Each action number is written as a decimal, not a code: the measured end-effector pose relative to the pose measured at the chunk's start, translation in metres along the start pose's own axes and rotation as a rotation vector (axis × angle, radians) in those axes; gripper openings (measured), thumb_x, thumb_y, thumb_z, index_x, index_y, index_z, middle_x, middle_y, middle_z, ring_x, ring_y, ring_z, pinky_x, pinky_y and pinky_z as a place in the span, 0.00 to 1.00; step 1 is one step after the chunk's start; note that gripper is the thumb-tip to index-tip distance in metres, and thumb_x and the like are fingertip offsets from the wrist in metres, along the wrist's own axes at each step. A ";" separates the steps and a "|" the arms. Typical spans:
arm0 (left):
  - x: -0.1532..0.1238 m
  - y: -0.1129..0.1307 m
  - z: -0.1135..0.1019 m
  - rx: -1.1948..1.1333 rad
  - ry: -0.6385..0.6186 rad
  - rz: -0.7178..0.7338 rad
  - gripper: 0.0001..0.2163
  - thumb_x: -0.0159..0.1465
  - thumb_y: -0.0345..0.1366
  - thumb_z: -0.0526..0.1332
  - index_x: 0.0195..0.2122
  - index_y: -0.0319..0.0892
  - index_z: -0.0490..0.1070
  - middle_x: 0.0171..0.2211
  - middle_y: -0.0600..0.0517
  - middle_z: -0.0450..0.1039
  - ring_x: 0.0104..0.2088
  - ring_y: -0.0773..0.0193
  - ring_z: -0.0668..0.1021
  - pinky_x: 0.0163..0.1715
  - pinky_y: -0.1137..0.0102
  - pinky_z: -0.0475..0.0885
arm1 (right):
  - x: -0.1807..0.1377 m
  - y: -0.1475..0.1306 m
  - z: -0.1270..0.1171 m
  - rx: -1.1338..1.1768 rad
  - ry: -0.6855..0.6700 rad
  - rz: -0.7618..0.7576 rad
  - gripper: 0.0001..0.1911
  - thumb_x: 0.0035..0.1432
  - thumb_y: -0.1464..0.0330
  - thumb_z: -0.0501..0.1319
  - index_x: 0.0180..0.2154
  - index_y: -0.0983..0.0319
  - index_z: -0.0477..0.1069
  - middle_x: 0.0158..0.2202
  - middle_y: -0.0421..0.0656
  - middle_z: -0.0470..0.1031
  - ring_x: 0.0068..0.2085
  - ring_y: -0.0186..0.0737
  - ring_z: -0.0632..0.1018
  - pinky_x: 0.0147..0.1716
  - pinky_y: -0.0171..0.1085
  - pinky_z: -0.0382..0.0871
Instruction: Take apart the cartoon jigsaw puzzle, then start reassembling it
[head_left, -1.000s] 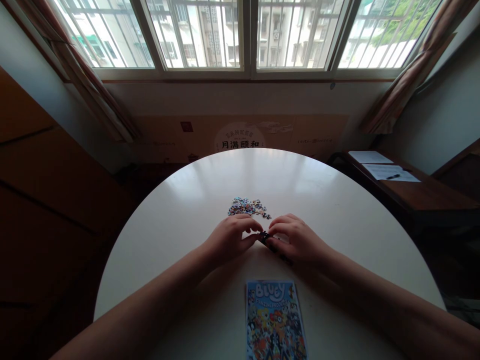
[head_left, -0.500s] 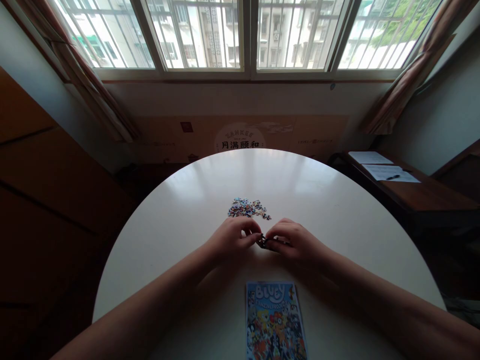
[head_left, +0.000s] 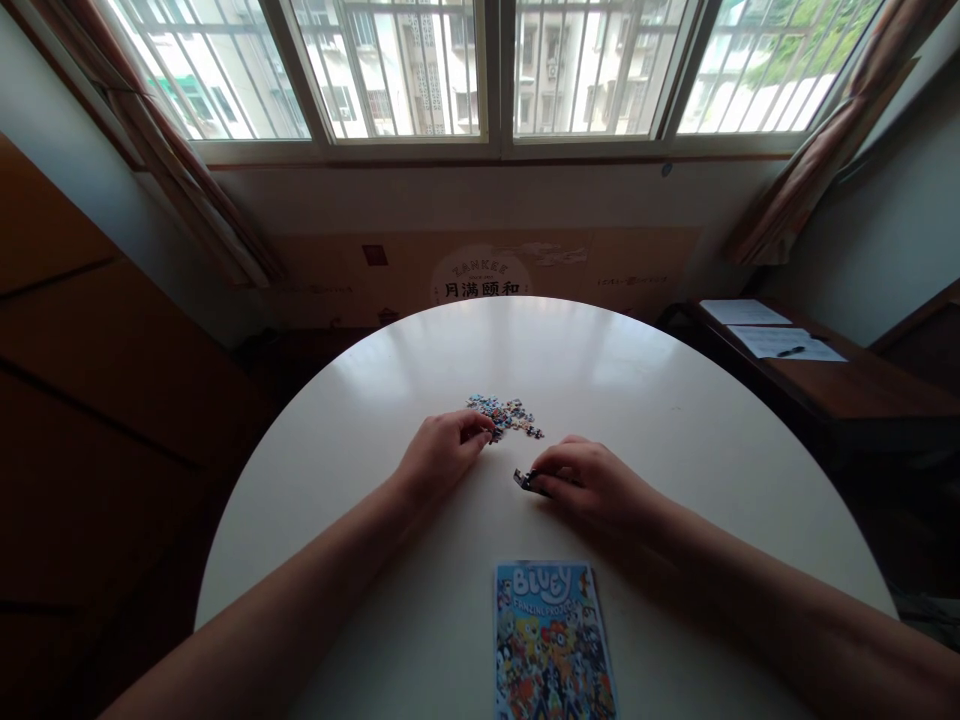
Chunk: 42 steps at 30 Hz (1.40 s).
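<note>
A small heap of multicoloured jigsaw puzzle pieces (head_left: 514, 412) lies on the white round table (head_left: 337, 420). My left hand (head_left: 442, 450) is at the near left edge of this heap, thumb and fingertips pinched together. Whatever sits between those fingertips is too small to make out. To the right and nearer, my right hand (head_left: 589, 475) is closed on a strip of dark puzzle pieces (head_left: 523, 481), whose left end sticks out past the fingers. The rest of the strip is hidden under the hand. Closer to me lies a colourful picture sheet (head_left: 555, 640) marked "Bluey".
A brown side table (head_left: 862, 385) on the right bears papers (head_left: 784, 343) and a pen (head_left: 791, 351). Beyond the round table's far edge stand a printed panel (head_left: 622, 260) and a barred window (head_left: 397, 70). A wooden cabinet (head_left: 90, 400) is on the left.
My left hand has left the dark puzzle pieces and moved left and away from me to the heap. My right hand stays in about the same place, still holding the strip.
</note>
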<state>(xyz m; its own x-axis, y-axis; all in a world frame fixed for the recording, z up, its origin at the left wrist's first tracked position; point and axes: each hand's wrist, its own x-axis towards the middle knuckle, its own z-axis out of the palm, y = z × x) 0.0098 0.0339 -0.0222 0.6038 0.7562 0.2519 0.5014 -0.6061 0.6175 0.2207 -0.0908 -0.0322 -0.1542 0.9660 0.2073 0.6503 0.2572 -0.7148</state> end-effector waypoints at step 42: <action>-0.014 0.035 -0.003 -0.132 -0.175 0.112 0.05 0.62 0.32 0.63 0.32 0.42 0.78 0.30 0.52 0.74 0.29 0.66 0.74 0.33 0.70 0.69 | 0.003 0.000 -0.006 0.307 -0.022 0.180 0.09 0.57 0.65 0.65 0.38 0.62 0.79 0.35 0.43 0.80 0.37 0.37 0.79 0.37 0.34 0.71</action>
<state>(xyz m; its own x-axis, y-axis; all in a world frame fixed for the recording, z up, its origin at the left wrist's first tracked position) 0.0165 0.0030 -0.0019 0.7551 0.6249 0.1984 0.3470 -0.6376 0.6878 0.2251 -0.0879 -0.0273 -0.0760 0.9959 0.0480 0.4156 0.0754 -0.9064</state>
